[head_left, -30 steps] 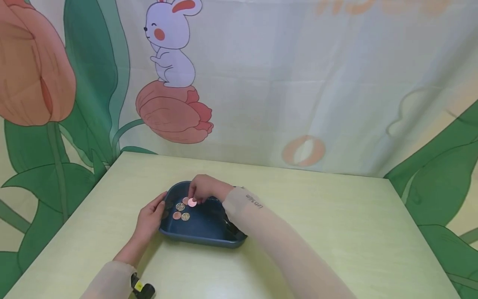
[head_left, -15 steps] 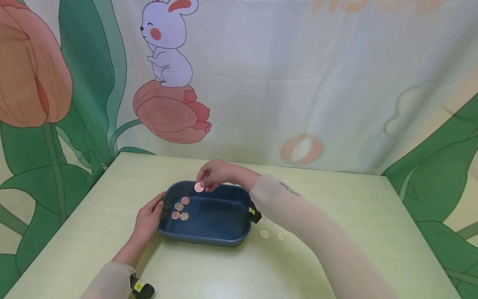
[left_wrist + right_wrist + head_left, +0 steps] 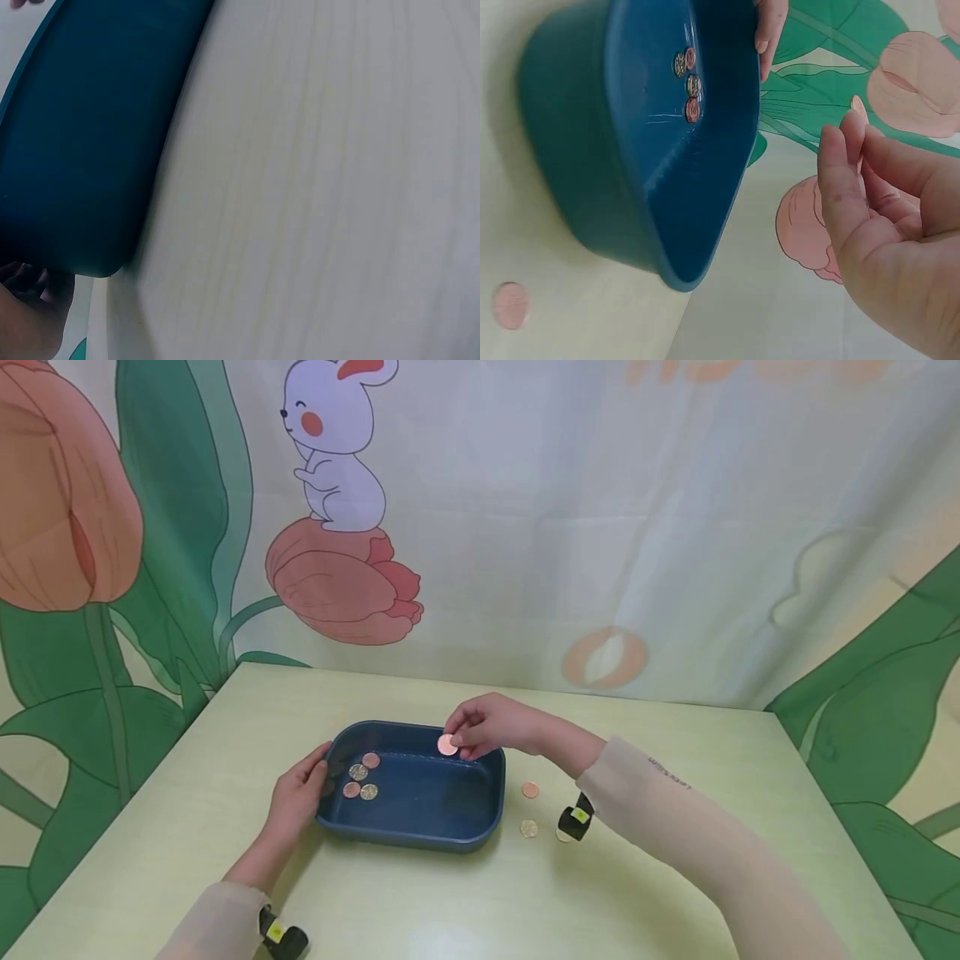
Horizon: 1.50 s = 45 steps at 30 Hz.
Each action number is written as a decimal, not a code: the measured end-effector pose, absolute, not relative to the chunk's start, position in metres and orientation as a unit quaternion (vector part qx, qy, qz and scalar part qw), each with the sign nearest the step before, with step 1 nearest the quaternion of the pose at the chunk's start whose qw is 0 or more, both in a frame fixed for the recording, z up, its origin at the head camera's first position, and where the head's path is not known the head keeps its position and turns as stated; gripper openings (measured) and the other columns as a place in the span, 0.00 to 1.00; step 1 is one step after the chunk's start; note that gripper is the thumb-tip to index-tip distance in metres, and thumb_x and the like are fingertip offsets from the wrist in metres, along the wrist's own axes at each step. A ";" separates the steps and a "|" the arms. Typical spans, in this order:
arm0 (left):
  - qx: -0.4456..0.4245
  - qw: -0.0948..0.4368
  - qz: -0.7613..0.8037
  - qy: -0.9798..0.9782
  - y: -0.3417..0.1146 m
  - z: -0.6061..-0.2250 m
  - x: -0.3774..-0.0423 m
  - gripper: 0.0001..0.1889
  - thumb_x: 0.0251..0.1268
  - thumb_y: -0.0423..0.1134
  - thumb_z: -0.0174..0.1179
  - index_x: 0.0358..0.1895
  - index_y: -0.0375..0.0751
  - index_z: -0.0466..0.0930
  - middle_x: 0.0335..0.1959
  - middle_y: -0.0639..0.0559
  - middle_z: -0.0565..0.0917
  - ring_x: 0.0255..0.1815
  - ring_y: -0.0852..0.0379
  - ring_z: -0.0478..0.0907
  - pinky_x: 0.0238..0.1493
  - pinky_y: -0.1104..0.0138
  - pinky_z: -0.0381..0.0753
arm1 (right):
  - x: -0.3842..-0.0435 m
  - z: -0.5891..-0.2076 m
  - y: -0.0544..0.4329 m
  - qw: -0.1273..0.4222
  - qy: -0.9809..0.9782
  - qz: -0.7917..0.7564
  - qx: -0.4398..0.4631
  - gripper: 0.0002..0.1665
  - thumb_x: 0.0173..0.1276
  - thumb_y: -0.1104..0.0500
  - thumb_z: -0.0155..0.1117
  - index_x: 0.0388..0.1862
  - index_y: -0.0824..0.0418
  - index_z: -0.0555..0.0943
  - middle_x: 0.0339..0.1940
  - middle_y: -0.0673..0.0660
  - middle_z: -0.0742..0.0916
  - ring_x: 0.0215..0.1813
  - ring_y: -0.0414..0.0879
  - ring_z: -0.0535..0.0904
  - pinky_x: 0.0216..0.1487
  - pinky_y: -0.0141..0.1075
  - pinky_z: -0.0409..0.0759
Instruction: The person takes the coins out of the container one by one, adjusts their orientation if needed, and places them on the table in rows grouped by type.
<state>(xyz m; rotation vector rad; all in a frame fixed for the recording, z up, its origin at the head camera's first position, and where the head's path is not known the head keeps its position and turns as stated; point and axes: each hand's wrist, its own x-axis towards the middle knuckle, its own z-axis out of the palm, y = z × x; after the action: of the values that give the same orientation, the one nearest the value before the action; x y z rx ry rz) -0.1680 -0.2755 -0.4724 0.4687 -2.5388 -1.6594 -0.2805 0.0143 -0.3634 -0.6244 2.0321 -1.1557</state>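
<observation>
A blue plastic tray (image 3: 427, 793) sits on the table. My left hand (image 3: 297, 792) grips its left end, thumb at the rim; part of that hand shows below the tray in the left wrist view. Above the tray's back right part, my right hand (image 3: 495, 725) pinches a copper-coloured coin (image 3: 446, 745) between thumb and fingertips. In the right wrist view this coin (image 3: 858, 111) stands nearly edge-on. Copper coins (image 3: 371, 761) and gold-coloured coins (image 3: 369, 792) lie flat in the tray's left part, several in all.
Right of the tray, a copper coin (image 3: 530, 790) and a gold coin (image 3: 528, 829) lie on the pale table (image 3: 675, 760). Another coin (image 3: 562, 836) is partly hidden by the right wrist camera (image 3: 576, 818). A printed curtain (image 3: 510, 527) hangs behind the table.
My right hand has lifted up from the tray's left part and moved right, carrying the copper coin. Coins right of the tray have come into view. My left hand and the tray have stayed put.
</observation>
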 end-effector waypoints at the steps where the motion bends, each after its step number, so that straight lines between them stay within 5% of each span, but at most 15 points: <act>1: 0.153 0.036 -0.541 -0.826 -0.275 -0.473 -0.168 0.25 0.84 0.38 0.40 0.78 0.36 0.63 0.78 0.33 0.66 0.73 0.34 0.72 0.74 0.47 0.71 | -0.279 -0.364 0.020 0.350 0.785 -0.450 -0.241 0.15 0.75 0.65 0.61 0.57 0.69 0.79 0.40 0.54 0.87 0.36 0.40 0.84 0.59 0.47 0.87; 20: 0.151 0.032 -0.545 -0.824 -0.274 -0.476 -0.170 0.25 0.85 0.38 0.39 0.78 0.36 0.62 0.78 0.34 0.65 0.75 0.35 0.70 0.74 0.47 0.71 | -0.250 -0.389 0.093 0.288 0.784 -0.508 -0.209 0.13 0.75 0.65 0.60 0.54 0.70 0.80 0.36 0.51 0.86 0.37 0.43 0.83 0.48 0.35 0.85; 33: 0.146 0.030 -0.556 -0.818 -0.272 -0.476 -0.171 0.25 0.84 0.37 0.40 0.78 0.36 0.62 0.79 0.34 0.63 0.78 0.36 0.65 0.76 0.47 0.68 | -0.251 -0.426 0.130 0.239 0.796 -0.536 -0.148 0.17 0.74 0.64 0.63 0.56 0.74 0.78 0.38 0.51 0.87 0.37 0.40 0.82 0.52 0.37 0.88; 45: 0.154 0.030 -0.547 -0.822 -0.276 -0.473 -0.169 0.25 0.84 0.37 0.40 0.79 0.37 0.62 0.79 0.33 0.63 0.76 0.34 0.68 0.79 0.46 0.65 | -0.257 -0.460 0.144 0.221 0.840 -0.490 -0.064 0.12 0.72 0.67 0.64 0.49 0.75 0.81 0.32 0.53 0.88 0.31 0.39 0.81 0.38 0.33 0.88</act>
<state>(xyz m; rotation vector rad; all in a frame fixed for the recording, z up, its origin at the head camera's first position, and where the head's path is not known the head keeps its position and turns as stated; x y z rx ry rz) -0.1690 -0.2765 -0.4732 0.4740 -2.5342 -1.6862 -0.2570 0.1438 -0.4598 -0.1779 2.3232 -1.3557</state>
